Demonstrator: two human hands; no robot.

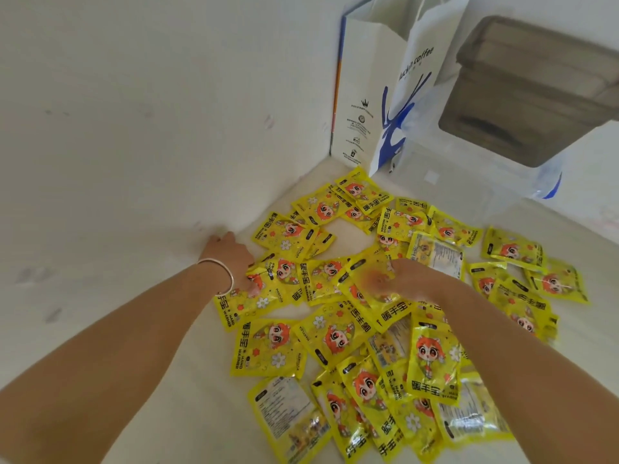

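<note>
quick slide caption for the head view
Head view: left hand and right hand among scattered yellow hand-warmer packets, white paper coffee bag behind.
</note>
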